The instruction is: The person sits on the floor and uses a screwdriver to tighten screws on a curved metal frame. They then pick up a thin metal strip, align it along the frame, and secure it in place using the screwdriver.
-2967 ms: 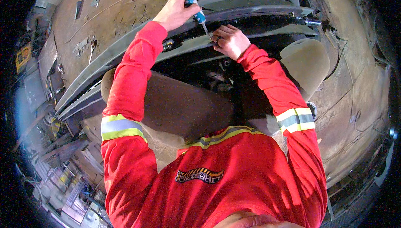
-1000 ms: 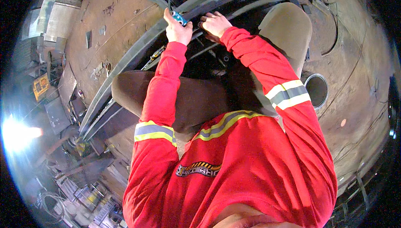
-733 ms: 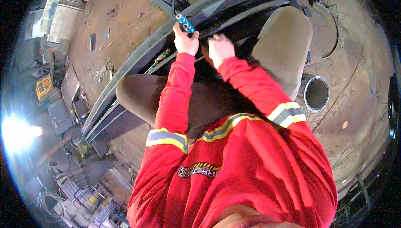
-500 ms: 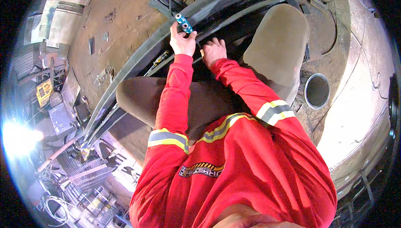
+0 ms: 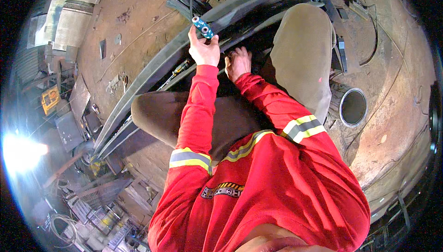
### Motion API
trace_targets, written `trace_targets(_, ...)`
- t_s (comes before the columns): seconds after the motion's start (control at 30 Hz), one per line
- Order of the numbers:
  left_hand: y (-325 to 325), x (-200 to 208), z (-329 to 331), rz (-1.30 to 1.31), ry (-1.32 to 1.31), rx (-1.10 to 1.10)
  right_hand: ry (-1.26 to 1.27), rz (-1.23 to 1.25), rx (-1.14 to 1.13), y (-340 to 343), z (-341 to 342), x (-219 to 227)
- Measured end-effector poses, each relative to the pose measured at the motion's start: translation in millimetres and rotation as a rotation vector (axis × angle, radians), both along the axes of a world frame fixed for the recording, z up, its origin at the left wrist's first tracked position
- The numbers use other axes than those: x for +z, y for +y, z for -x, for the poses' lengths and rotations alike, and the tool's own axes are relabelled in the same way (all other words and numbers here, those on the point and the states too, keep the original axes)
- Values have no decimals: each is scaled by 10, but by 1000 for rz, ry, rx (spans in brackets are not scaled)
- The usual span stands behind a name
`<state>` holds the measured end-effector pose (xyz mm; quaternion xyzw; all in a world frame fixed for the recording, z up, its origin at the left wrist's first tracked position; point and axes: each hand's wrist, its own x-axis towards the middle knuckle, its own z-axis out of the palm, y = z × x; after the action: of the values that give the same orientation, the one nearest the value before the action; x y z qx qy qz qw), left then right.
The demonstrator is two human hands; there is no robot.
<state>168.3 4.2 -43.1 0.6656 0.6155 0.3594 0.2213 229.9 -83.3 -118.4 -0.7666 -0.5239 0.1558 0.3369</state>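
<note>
My left hand (image 5: 204, 52) is closed around a short teal bar (image 5: 200, 24) with pale round rings on it, something like a small spirit level. It holds the bar at the curved grey steel beam (image 5: 146, 68) lying across in front of me. To its right, my right hand (image 5: 239, 62) has its fingers curled over the dark gap inside the beam; whatever they grip is hidden. A tool with a yellow-and-black handle (image 5: 181, 68) lies along the beam, left of my left wrist. My bent knees rest close to the beam's near side.
Bundles of dark metal strips (image 5: 188, 3) lie beyond the beam. An open round can (image 5: 353, 108) stands by my right knee. A bright light (image 5: 24, 154) glares at far left, near a yellow frame-like object (image 5: 50, 99). A dark bracket (image 5: 340, 53) lies at right.
My view has shifted slightly. Both hands stay at nearly the same places on the beam, the left one still holding the teal bar. The glare on the floor at right has dimmed.
</note>
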Motion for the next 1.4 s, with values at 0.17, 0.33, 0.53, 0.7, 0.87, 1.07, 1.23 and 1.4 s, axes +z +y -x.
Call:
trace_targets(0.17,-75,122,-81,25,-20,46,61,17,-9,10,-28,18)
trace_targets(0.33,16,157,-67,-10,-72,79,55,-12,20,56,-48,82)
trace_targets(0.53,99,185,-60,96,-116,23,102,76,17,36,-104,98)
trace_targets(0.7,195,69,35,94,-231,59,148,-31,45,99,-121,-31)
trace_targets(0.87,408,207,168,-219,-1,75,343,193,-12,107,-43,149)
trace_targets(1.07,989,1894,188,-380,-803,-94,1782,152,-381,124,-111,251)
trace_targets(1.23,770,1978,403,-420,-950,-339,2184,177,-319,42,-93,457)
trace_targets(1.4,602,1397,109,-6,-858,-88,2226,240,-247,-6,-260,428)
